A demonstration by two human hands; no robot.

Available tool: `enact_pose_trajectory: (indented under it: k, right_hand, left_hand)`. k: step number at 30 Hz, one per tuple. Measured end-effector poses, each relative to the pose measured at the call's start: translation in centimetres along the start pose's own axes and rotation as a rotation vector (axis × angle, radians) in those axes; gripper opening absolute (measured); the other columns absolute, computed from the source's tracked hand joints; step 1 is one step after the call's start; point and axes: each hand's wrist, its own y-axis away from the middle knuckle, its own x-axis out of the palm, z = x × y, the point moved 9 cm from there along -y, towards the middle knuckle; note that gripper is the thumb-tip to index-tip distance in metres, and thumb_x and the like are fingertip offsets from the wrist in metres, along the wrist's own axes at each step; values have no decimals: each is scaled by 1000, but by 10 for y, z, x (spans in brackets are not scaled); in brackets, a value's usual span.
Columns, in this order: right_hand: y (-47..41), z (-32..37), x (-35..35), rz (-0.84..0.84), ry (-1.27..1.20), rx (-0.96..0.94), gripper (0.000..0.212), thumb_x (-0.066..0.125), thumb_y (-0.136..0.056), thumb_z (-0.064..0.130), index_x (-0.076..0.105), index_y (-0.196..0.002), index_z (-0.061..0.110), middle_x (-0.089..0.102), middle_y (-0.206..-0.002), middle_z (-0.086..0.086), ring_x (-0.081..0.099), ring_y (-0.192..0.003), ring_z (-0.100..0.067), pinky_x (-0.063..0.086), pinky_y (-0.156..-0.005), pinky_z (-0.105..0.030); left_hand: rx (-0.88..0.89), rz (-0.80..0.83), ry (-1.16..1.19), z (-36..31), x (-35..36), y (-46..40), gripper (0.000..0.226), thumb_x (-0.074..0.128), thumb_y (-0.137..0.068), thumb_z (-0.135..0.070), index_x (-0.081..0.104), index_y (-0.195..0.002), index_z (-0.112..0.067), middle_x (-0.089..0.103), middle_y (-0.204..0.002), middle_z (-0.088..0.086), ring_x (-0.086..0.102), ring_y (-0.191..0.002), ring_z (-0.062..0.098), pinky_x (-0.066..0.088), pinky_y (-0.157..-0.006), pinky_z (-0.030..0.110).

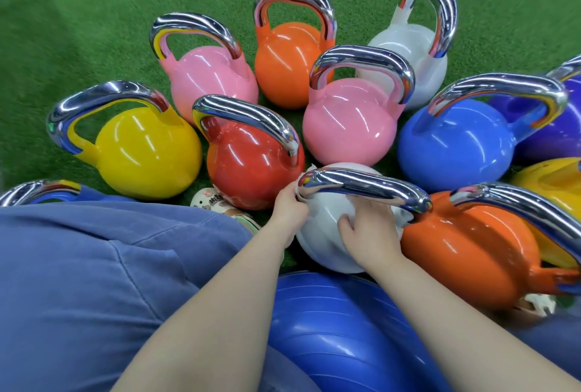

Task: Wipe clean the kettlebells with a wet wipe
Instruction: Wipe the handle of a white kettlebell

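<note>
1. A white kettlebell [327, 234] sits low in the centre of the frame on green turf [94, 14], its chrome handle [364, 185] running left to right above the body.
2. The left hand [287, 211] grips the left end of that handle, fingers curled round it with a bit of white wet wipe [309, 168] bunched at the bend.
3. The right hand [369, 231] presses on the top of the white body under the handle, fingers bent; white material shows just right of it, but I cannot tell whether the hand pinches it.
4. Touching on the right is an orange kettlebell [471, 253]; just upper left stands a red kettlebell [251, 168].
5. Further up the frame are a yellow kettlebell [147, 152], two pink ones [210, 77] [349, 127], another orange one [283, 61], a second white one [415, 55], and a blue kettlebell [456, 143].
6. A blue exercise ball [339, 328] fills the bottom centre, and blue trousers [94, 266] the lower left.
</note>
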Motion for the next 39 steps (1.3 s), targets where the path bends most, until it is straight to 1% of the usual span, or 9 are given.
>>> enact_pose_trajectory:
  k: [5, 7, 12, 19, 22, 25, 30, 34, 39]
  right_hand:
    - [-10, 11, -2, 72, 2, -66, 67, 45, -89, 33, 18, -148, 12, 22, -154, -13, 22, -139, -28, 20, -111, -32]
    - [-13, 21, -1, 82, 41, -171, 71, 44, -89, 31, 8, -150, 21, 1, -158, -4, 1, -145, -22, 3, -117, -36]
    - [-23, 25, 15, 210, 160, -189, 69, 37, -93, 37, 1, -150, 23, -13, -157, 0, -12, -145, -20, 2, -117, -45]
    - [-30, 22, 27, 185, 156, -199, 87, 3, -70, 55, 27, -147, 21, 27, -152, -4, 22, -140, -24, 20, -113, -43]
    - [-23, 18, 24, 157, 132, -165, 58, 22, -81, 44, 54, -122, 18, 60, -114, -8, 53, -108, -29, 40, -84, -32]
    - [-12, 27, 9, 84, 142, -183, 27, 41, -86, 28, 59, -104, 18, 63, -97, -10, 57, -93, -31, 34, -69, -31]
    - [5, 36, 17, 114, 194, -168, 50, 39, -87, 24, 45, -136, 23, 45, -136, -8, 36, -129, -30, 21, -107, -42]
    - [19, 43, 31, 116, 271, -179, 63, 43, -86, 26, 28, -146, 12, 27, -152, -5, 14, -143, -29, 0, -115, -50]
    - [24, 48, 33, 111, 404, -177, 81, 80, -48, 41, 63, -120, 8, 61, -127, -6, 52, -123, -32, 35, -100, -58]
  left_hand:
    - [14, 42, -8, -14, -3, -4, 53, 27, -78, 20, 61, -99, -15, 60, -83, -3, 53, -78, 8, 43, -48, 13]
    - [10, 72, -45, -16, -1, -4, 51, 28, -80, 19, 59, -101, -15, 58, -79, -6, 53, -76, 6, 43, -54, 15]
    - [32, 90, -83, -18, -2, -5, 54, 28, -79, 22, 60, -112, -6, 62, -94, 2, 56, -85, 9, 46, -66, 10]
    - [81, -96, 15, -15, -14, 4, 46, 37, -78, 22, 60, -95, -14, 61, -82, -4, 53, -76, 2, 42, -56, 3]
    - [55, -149, 71, -3, -19, 3, 35, 46, -82, 14, 63, -94, -14, 64, -85, 0, 55, -79, 9, 43, -61, 12]
    - [66, -189, 44, -1, -22, 5, 29, 46, -84, 9, 63, -81, -14, 61, -73, -3, 51, -68, 7, 41, -54, 7]
    - [99, -181, -16, -4, -21, 8, 38, 34, -85, 11, 62, -80, -15, 59, -75, -6, 50, -70, 5, 39, -52, 3]
    - [119, -122, -3, -7, -17, 12, 43, 34, -85, 13, 66, -84, -16, 63, -79, -6, 55, -76, 8, 44, -59, 7]
    - [146, -68, -167, -13, -14, 13, 47, 31, -85, 14, 64, -110, -9, 60, -99, -2, 53, -95, 11, 39, -79, 18]
